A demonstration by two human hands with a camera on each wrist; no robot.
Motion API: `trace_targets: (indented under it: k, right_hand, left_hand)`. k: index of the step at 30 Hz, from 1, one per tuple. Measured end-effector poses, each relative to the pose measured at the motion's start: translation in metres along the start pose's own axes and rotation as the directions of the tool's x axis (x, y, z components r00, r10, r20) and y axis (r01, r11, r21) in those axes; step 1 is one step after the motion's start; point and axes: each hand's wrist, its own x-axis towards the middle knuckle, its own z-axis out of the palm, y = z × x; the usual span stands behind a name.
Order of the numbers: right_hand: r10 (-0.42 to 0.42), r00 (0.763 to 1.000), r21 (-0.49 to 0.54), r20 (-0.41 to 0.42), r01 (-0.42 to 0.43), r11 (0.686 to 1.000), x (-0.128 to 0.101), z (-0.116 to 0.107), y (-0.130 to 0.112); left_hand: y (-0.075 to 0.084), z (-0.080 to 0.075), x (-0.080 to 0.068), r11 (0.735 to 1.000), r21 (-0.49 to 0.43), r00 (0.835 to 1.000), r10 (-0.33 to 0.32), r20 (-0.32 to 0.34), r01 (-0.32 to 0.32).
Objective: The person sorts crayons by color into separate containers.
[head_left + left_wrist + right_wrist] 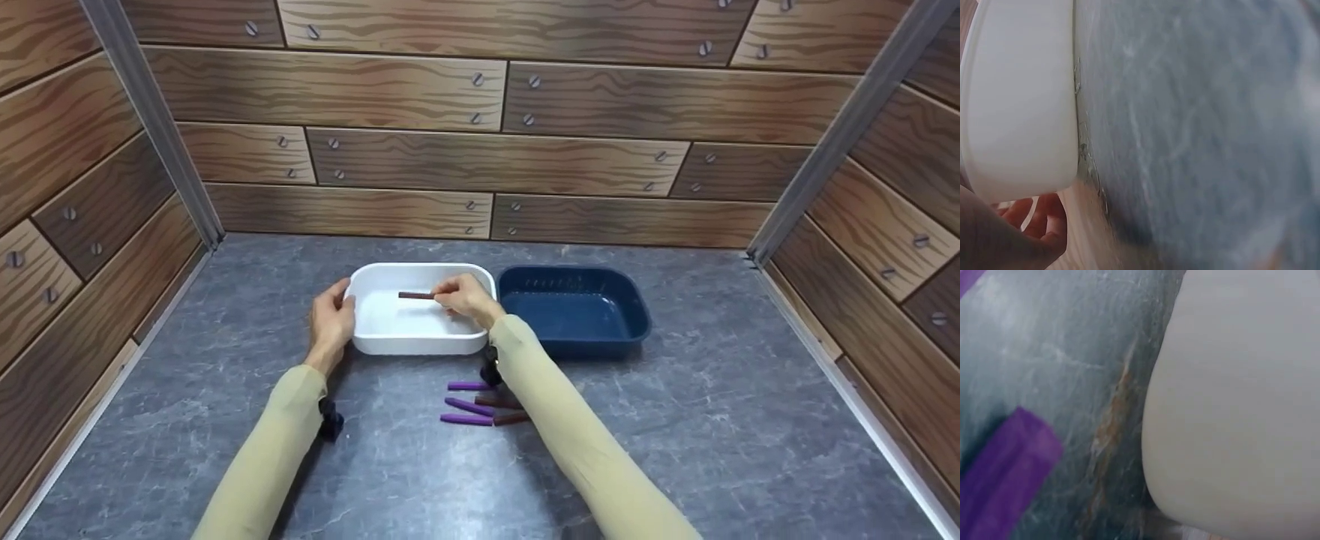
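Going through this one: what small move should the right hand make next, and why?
Probably set down and release the thin, dark brown stick. The right hand pinches one end of it within the rim of the white, rounded rectangular tray, and the left hand is at the tray's left end, likely steadying it.

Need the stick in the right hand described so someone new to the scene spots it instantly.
On the gray table, find the white tray, just left of the blue tray. Over the white tray, the right hand pinches one end of a thin, dark brown stick. It's the only stick held; the purple sticks and other brown sticks lie on the table.
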Motion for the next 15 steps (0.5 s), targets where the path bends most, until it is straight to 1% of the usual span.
trace_targets:
  k: [7, 15]
  right_hand:
    - [0.009, 1.000, -0.021, -0.014, -0.009, 1.000, 0.0015, 0.0013, 0.0001]
    - [0.022, 0.999, -0.035, -0.049, -0.023, 0.999, 0.0021, 0.0015, 0.0019]
  left_hand:
    - [0.0001, -0.0032, 0.0002, 1.000, -0.001, 1.000, -0.012, 0.003, 0.012]
    - [0.0015, -0.0006, 0.0018, 1.000, -0.025, 1.000, -0.012, 0.017, 0.013]
